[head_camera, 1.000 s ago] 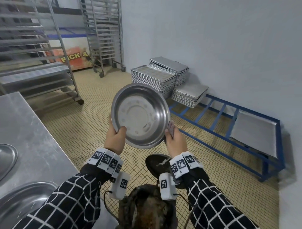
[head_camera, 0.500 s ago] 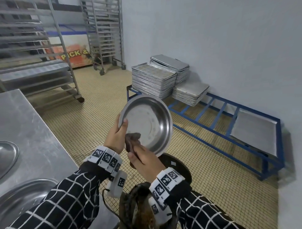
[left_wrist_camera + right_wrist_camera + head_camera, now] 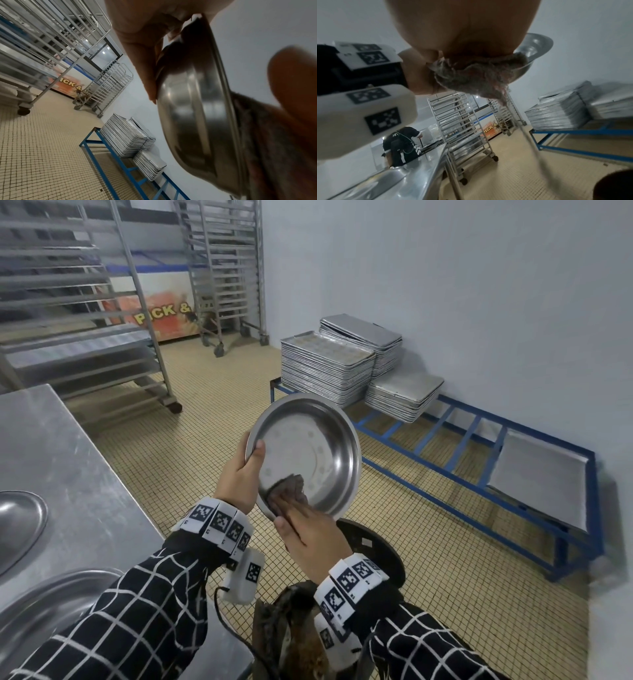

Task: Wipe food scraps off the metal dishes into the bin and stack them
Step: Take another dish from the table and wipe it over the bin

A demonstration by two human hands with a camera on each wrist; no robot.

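Plainly, dish [image 3: 308,450]: was tilted over the bin [image 3: 373,549] so scraps would drop (probably).
Left hand [image 3: 239,477]: gripped its nine-o'clock rim.
Right hand [image 3: 308,537]: pressed the cloth [image 3: 291,486] at six o'clock, fingers extended.

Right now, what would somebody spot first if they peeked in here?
Probably the shiny round metal dish held up in the middle: the left hand grips its rim while the right hand presses a brownish cloth inside it. Behind, stacks of metal trays sit on a blue rack by the wall.
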